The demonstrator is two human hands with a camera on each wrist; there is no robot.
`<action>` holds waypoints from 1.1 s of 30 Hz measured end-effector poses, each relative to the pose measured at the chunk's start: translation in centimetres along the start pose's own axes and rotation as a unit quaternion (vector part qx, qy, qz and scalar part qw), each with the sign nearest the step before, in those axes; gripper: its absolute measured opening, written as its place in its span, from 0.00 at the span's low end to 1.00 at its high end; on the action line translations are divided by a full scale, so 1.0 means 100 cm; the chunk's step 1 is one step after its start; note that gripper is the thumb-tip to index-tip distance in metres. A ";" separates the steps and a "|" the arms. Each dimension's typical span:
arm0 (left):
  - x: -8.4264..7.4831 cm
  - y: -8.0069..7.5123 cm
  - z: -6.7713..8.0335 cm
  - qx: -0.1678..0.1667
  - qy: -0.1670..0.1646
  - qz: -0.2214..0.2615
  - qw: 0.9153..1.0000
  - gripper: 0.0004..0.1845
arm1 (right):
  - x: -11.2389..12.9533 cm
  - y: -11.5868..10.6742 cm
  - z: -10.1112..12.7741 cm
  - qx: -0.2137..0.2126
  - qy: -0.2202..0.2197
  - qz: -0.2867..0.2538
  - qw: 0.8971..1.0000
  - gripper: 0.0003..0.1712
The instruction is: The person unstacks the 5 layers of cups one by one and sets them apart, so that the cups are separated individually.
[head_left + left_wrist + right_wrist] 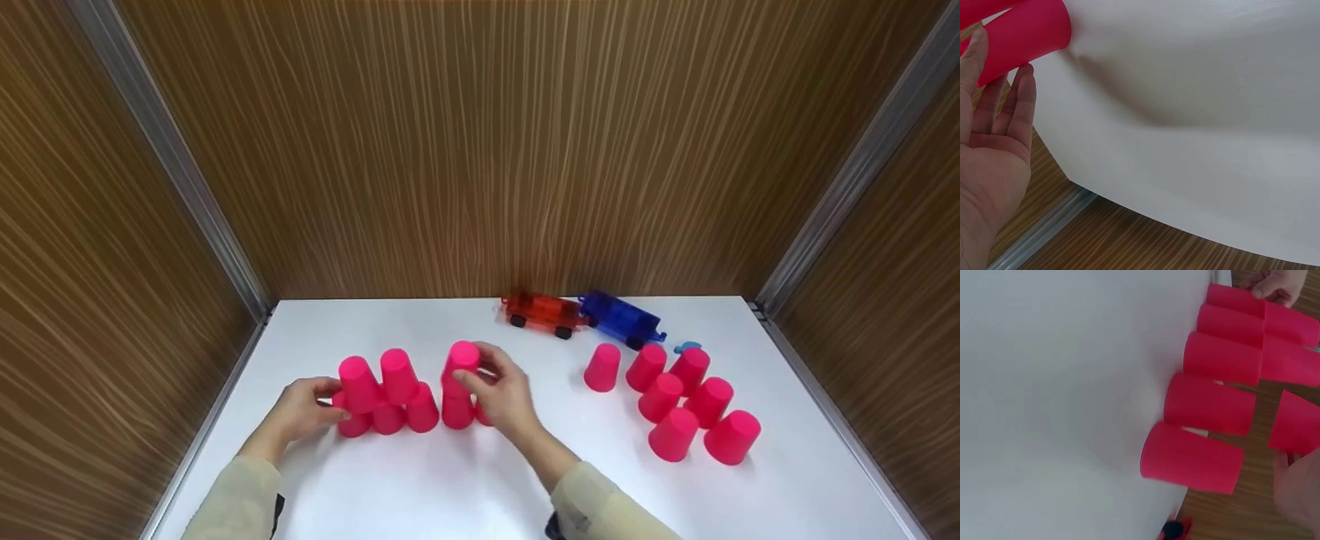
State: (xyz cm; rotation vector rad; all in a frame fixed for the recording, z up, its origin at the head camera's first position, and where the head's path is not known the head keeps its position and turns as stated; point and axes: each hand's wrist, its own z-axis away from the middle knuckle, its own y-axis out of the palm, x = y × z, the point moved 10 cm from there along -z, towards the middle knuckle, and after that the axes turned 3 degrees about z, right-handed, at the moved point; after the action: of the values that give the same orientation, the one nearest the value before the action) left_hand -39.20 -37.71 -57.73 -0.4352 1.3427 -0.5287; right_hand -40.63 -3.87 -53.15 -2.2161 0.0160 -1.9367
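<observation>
Several upside-down pink cups stand in a row, among them a middle cup (423,409). Two more, a left upper cup (360,385) and a right upper cup (399,376), sit on the row's left part. My left hand (302,411) grips the leftmost bottom cup (1027,36) at its side, thumb in front and fingers behind. With thumb and fingers, my right hand (506,390) holds another pink cup (1296,423) upside down above the row's right part. In the right wrist view a gap separates it from the cups below. The rightmost bottom cup (1192,458) is partly hidden behind my right hand in the head view.
Several more upside-down pink cups, including a front one (733,437), stand apart at the right. Behind them are a red toy wagon (541,313), a blue toy wagon (621,319) and a small light-blue piece (687,346). Wood-grain panels (480,150) enclose the white table (450,495).
</observation>
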 end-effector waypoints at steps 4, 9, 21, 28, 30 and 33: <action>0.000 -0.001 0.001 0.001 -0.001 0.001 1.000 0.28 | -0.002 -0.039 0.006 -0.052 -0.022 0.002 0.998 0.36; 0.001 -0.003 0.001 -0.001 0.008 0.000 1.000 0.28 | -0.008 -0.089 0.017 -0.118 -0.047 0.004 0.992 0.33; 0.003 0.000 0.003 0.003 -0.006 0.012 1.000 0.28 | -0.056 -0.171 0.046 -0.189 0.035 0.027 0.981 0.40; 0.001 0.002 0.002 0.007 -0.001 0.002 1.000 0.30 | -0.082 -0.194 0.061 -0.210 0.086 0.028 0.973 0.43; 0.001 0.002 0.002 0.006 -0.004 0.001 1.000 0.30 | -0.089 -0.197 0.064 -0.213 0.100 0.026 0.972 0.43; 0.002 0.001 0.003 0.003 -0.011 -0.002 1.000 0.31 | -0.097 -0.202 0.067 -0.215 0.111 0.028 0.970 0.42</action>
State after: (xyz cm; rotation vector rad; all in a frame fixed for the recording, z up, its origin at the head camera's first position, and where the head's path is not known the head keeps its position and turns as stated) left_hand -38.91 -37.73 -57.88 -0.4378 1.3193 -0.5289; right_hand -37.91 18.23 -60.33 -2.1880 0.5769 -2.3130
